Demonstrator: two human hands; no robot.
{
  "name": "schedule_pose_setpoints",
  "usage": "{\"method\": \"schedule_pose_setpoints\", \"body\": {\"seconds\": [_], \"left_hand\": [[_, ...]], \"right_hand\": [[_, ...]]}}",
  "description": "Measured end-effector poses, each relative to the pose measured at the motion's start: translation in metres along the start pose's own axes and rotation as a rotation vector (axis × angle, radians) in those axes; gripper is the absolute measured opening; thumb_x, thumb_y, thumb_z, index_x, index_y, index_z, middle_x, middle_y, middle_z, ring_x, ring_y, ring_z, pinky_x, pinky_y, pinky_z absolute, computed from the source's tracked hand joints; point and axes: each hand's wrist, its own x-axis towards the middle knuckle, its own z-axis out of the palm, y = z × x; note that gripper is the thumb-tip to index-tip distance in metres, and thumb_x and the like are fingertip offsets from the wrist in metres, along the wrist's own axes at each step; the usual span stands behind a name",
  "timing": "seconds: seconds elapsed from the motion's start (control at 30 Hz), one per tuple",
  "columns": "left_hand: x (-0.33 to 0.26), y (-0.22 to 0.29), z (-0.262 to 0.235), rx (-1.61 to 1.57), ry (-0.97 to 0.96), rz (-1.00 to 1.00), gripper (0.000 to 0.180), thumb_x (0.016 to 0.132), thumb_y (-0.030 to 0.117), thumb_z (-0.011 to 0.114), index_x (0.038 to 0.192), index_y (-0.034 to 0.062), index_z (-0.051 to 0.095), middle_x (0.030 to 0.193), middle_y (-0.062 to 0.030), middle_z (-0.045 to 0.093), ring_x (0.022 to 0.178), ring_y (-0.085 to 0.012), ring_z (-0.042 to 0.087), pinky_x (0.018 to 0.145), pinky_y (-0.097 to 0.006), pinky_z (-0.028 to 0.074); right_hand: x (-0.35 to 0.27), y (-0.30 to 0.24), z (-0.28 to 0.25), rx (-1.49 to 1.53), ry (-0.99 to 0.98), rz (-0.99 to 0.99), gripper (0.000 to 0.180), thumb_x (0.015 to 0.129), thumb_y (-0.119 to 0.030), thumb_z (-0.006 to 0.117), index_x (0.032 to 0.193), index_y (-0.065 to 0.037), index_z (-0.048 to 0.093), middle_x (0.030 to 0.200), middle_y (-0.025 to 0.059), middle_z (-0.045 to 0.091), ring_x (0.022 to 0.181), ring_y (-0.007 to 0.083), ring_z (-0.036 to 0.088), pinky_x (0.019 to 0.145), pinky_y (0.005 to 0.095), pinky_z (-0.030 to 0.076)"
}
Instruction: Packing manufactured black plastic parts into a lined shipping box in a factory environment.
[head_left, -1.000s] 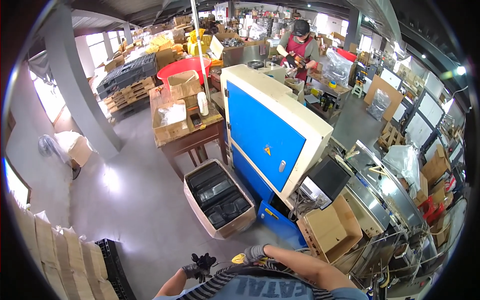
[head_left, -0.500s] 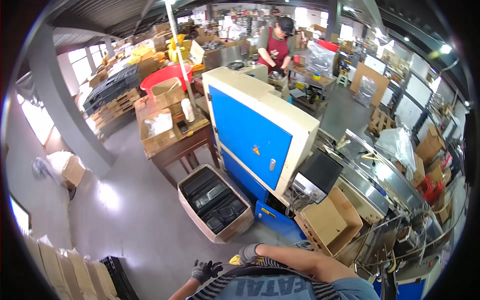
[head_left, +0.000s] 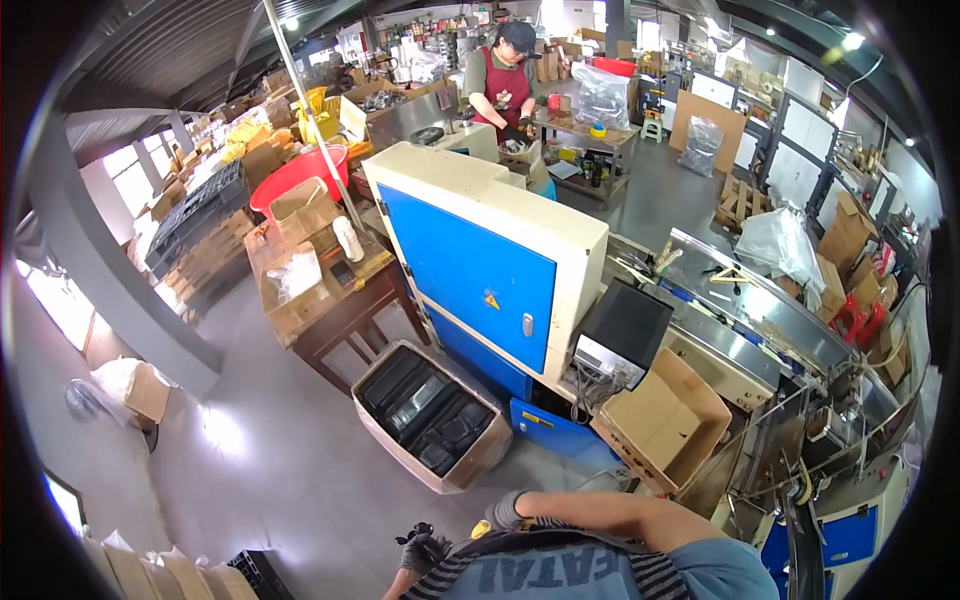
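Note:
Both my hands are low in front of my blue shirt, in grey gloves. My left hand (head_left: pixel 424 550) has its fingers bent, with dark shapes at the fingertips; whether these are glove tips or a small black part I cannot make out. My right hand (head_left: pixel 505 512) is closed near my waist, its fingers partly hidden, against a small yellow thing (head_left: pixel 481 529) whose kind is unclear. Ahead of my hands, on the floor, stands an open carton (head_left: pixel 455 478) filled with black plastic parts. Neither hand touches it.
A tall blue-and-cream cabinet (head_left: pixel 470 275) stands ahead, its lower blue door (head_left: pixel 550 428) ajar. Right of it are a monitor (head_left: pixel 628 325), an open cardboard box (head_left: pixel 655 415) and a metal conveyor (head_left: pixel 765 310). A wooden table (head_left: pixel 330 340) is left; a co-worker (head_left: pixel 505 85) stands behind the cabinet.
My view has turned slightly right, shifting the surroundings left. My left hand has come closer to my right, its fingers more bent. The right hand stays by the yellow thing.

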Motion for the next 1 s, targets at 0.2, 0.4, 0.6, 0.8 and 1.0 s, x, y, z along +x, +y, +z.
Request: {"method": "schedule_pose_setpoints", "body": {"seconds": [0.2,0.4,0.6,0.8,1.0], "left_hand": [[0.016,-0.004,0.000,-0.448,0.375,-0.003,0.010,0.075,0.014,0.051,0.066,0.0086,0.053,0.082,-0.0184,0.060,0.110,-0.0364,0.050,0.094,-0.060,0.033],[0.067,-0.024,-0.079,1.167,0.542,1.188,0.015,0.078,0.015,0.050,0.086,0.0078,0.059,0.084,-0.0117,0.063,0.093,-0.0317,0.059,0.084,-0.049,0.043],[-0.021,-0.013,0.072,2.265,0.737,0.307,0.027,0.081,0.029,0.051,0.103,0.0149,0.060,0.100,-0.0088,0.063,0.098,-0.0289,0.058,0.096,-0.050,0.031],[0.007,-0.002,0.064,2.582,0.381,0.642,0.041,0.075,0.042,0.059,0.108,0.0165,0.059,0.083,-0.0073,0.062,0.079,-0.0277,0.058,0.085,-0.046,0.038],[0.098,-0.006,0.055,1.478,-0.483,0.268,0.054,0.085,0.038,0.050,0.134,0.0157,0.041,0.116,-0.0135,0.059,0.100,-0.0278,0.059,0.078,-0.053,0.044]], "right_hand": [[-0.010,-0.012,-0.007,0.035,0.005,0.014,0.035,0.075,-0.031,0.055,0.098,-0.007,0.067,0.100,0.0146,0.065,0.093,0.0294,0.062,0.080,0.0418,0.046],[-0.018,-0.027,-0.023,0.043,0.149,0.150,0.036,0.075,-0.036,0.058,0.096,-0.009,0.068,0.095,0.0143,0.066,0.090,0.0296,0.063,0.077,0.0403,0.047],[-0.021,0.012,-0.020,0.098,0.019,0.248,0.043,0.071,-0.043,0.062,0.099,-0.011,0.068,0.100,0.0118,0.066,0.093,0.0292,0.062,0.078,0.0416,0.048],[-0.027,0.041,0.011,0.200,0.098,0.170,0.045,0.066,-0.043,0.066,0.097,-0.011,0.068,0.094,0.0118,0.067,0.088,0.0290,0.062,0.075,0.0405,0.048],[-0.082,0.110,0.131,0.387,0.261,0.143,0.042,0.072,-0.036,0.067,0.102,-0.008,0.063,0.093,0.0128,0.065,0.086,0.0280,0.060,0.077,0.0369,0.047]]}}
